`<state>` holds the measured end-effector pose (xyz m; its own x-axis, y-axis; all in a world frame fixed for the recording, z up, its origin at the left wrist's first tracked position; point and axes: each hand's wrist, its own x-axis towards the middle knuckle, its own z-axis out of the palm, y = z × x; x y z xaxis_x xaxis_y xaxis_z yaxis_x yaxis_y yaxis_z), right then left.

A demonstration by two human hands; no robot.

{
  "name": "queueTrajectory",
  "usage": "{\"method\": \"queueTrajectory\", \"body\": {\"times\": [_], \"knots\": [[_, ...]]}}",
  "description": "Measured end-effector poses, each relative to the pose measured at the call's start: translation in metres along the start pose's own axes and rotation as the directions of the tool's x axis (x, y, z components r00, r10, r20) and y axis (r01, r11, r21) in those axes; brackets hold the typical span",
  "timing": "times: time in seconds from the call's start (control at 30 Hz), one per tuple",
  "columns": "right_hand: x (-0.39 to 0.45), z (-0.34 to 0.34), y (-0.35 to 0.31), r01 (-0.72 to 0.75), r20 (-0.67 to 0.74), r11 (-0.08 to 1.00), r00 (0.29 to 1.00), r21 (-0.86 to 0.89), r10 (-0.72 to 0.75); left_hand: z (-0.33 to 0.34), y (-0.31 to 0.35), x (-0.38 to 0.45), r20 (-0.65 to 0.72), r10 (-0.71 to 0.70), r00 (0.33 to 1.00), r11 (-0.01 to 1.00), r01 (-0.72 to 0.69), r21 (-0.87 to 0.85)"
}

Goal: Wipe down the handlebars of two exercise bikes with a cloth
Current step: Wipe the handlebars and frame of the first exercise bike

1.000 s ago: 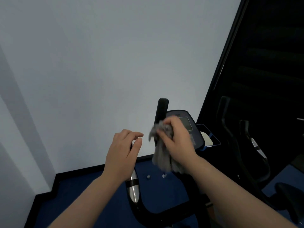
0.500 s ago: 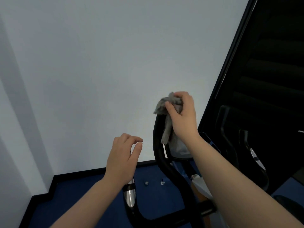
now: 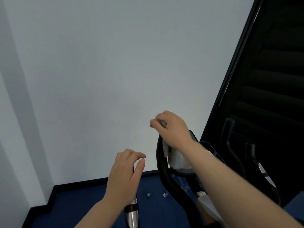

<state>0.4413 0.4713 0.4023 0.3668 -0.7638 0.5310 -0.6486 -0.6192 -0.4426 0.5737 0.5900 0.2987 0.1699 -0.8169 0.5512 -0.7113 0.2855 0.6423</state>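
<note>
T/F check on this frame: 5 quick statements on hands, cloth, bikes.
1. The right hand grips the cloth at the top of the right handlebar. True.
2. The left hand holds a spray bottle. False: it holds nothing, fingers loosely curled.
3. A second bike stands to the right. True.
4. The floor is red. False: blue.
5. The cloth lies on the floor. False: it is in the right hand.

Even, soft, moderately bright light falls on the pale wall [image 3: 115,71]. A broad soft shadow band runs down its left side. The dark panel [image 3: 271,79] at right is underexposed, detail lost. Wide-angle bending shows at edges. Right hand [image 3: 171,129] slightly motion-blurred.
</note>
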Motion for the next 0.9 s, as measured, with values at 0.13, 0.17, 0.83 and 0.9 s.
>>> {"method": "queueTrajectory", "body": {"times": [0.13, 0.17, 0.83, 0.9], "knots": [[0.007, -0.014, -0.002, -0.269, 0.133, 0.799, 0.963, 0.538, 0.235, 0.001, 0.003, -0.001, -0.018, -0.012, 1.0, 1.0, 0.012, -0.029], [0.0, -0.001, -0.005, -0.243, -0.005, 0.746, 0.949, 0.62, 0.314, 0.001, 0.003, -0.001, -0.018, -0.015, 1.0, 0.999, 0.014, -0.033], [-0.067, 0.05, -0.001, -0.176, -0.241, 0.837, 0.909, 0.519, 0.34, 0.009, 0.004, -0.002, -0.076, -0.038, 0.996, 0.999, 0.036, -0.024], [-0.055, 0.042, -0.003, -0.224, -0.181, 0.783, 0.902, 0.58, 0.391, 0.009, 0.004, -0.002, -0.078, -0.044, 0.996, 0.999, 0.043, -0.025]]}}
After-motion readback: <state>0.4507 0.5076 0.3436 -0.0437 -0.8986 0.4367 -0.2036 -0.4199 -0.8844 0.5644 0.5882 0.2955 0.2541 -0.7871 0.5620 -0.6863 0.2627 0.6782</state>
